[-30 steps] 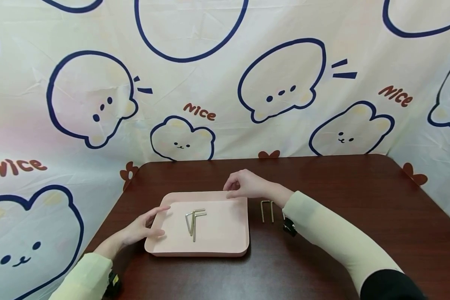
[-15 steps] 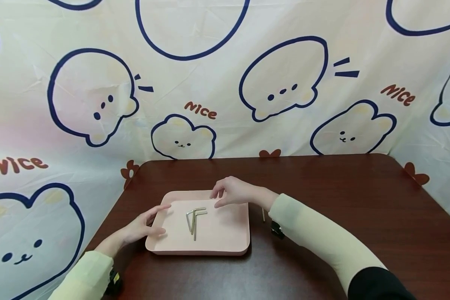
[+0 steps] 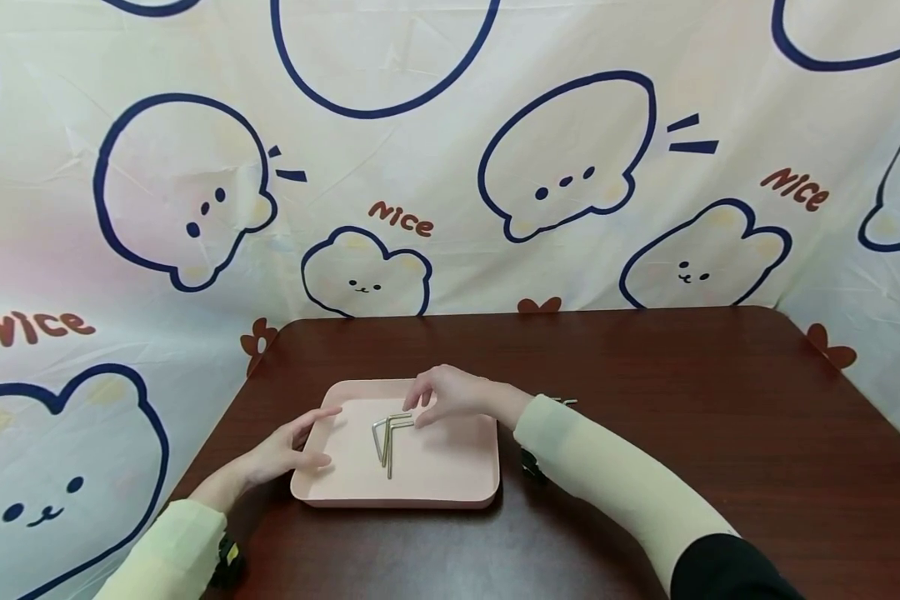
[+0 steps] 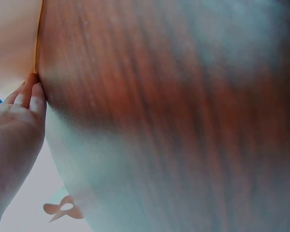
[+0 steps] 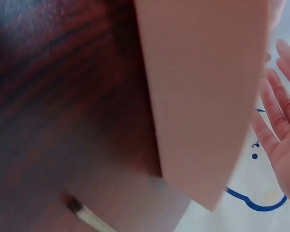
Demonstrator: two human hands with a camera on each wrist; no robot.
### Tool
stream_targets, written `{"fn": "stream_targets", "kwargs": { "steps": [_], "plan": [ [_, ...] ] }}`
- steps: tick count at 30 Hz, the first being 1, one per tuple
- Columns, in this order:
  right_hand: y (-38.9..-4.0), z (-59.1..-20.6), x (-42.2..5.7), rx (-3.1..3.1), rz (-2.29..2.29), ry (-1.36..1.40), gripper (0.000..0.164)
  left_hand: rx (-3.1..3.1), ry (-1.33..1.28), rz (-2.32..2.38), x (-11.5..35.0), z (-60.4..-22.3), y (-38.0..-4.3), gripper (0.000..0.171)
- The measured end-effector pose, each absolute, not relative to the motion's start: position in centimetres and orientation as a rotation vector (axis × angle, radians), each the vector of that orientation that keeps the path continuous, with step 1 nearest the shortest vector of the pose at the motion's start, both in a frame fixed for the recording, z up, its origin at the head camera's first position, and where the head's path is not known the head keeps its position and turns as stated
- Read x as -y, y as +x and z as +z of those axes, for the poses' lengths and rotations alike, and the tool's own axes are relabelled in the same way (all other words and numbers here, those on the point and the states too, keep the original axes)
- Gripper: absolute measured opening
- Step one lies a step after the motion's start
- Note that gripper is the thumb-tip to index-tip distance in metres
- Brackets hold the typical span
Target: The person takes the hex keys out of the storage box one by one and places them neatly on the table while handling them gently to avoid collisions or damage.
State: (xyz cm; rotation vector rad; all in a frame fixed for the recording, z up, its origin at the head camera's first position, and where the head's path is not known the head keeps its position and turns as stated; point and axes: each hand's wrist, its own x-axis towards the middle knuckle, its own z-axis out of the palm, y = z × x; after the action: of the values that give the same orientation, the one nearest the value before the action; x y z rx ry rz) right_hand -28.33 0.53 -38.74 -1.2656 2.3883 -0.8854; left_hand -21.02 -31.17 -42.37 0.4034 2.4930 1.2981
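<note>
Several L-shaped hex keys (image 3: 390,450) lie together in a shallow pink tray (image 3: 450,483) in the head view. The left hand (image 3: 281,454) holds the tray's left edge, its thumb over the rim. Fingers press the tray's outer wall (image 4: 14,38) in the left wrist view. Over the tray's back part is the right hand (image 3: 450,396), thumb and index finger apart. Those fingertips hover near the short ends of the hex keys, and I see nothing between them. In the right wrist view, the right hand (image 5: 285,140) appears beyond the tray's side wall (image 5: 203,87).
More hex keys lie on the brown table (image 3: 607,367) right of the tray. The right sleeve (image 3: 592,467) mostly hides them, leaving short ends (image 3: 566,402) visible. One blurred hex key (image 5: 94,220) shows in the right wrist view. A cartoon-printed cloth (image 3: 450,183) hangs behind the table.
The right hand has moved left and nearer from the tray's back right corner to the hex keys inside. Its sleeve now covers most of those on the table. The left hand stays put.
</note>
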Motion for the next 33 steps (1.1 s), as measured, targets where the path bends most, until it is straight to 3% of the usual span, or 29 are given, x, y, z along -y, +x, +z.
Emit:
{"fn": "stream_targets", "kwargs": {
  "steps": [19,33],
  "plan": [
    [-27.8,-41.7,0.8,-2.368,-0.823,-1.251,0.038,-2.507,0.429,1.294,31.2,-42.4,-21.1,0.077],
    [-27.9,-42.6,1.6,-2.437,-0.818,-1.349,0.024,-2.499,0.442,1.3,31.2,-42.4,-21.1,0.077]
  ]
}}
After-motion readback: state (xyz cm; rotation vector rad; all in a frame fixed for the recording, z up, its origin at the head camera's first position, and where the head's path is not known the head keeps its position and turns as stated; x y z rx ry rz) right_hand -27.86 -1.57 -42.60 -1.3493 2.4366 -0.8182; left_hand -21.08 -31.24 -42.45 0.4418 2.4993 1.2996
